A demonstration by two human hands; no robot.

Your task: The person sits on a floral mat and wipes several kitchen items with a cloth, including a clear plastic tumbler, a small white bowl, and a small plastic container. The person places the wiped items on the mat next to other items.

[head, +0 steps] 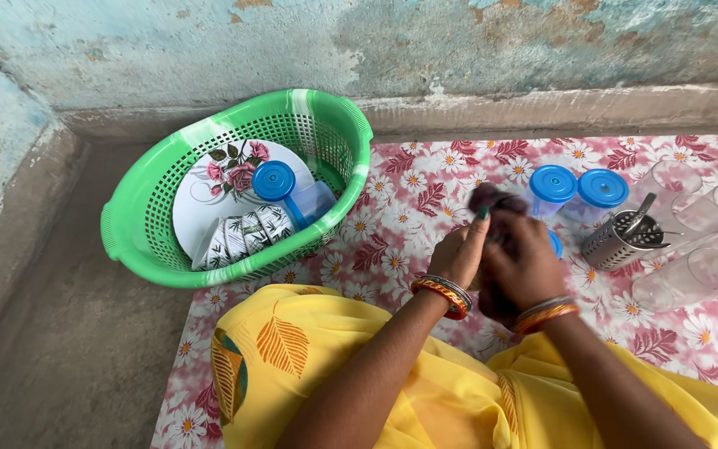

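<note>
Both hands point(500, 262) clenched around dark cloth point(492, 199), wiping a blue-lidded container point(553, 243).
Grip firmly; green basket point(139, 220) at 10 o'clock.

The dark purple cloth point(492, 199) is blurry. The left hand point(459, 254) and right hand point(521, 266) hide most of a clear jar with a blue lid point(555, 243). Clear plastic glasses point(712, 270) at the flowered mat's point(409, 187) right edge are cut off. A flowered white plate point(213, 187) in the green plastic basket point(139, 208) is partly covered.
</note>
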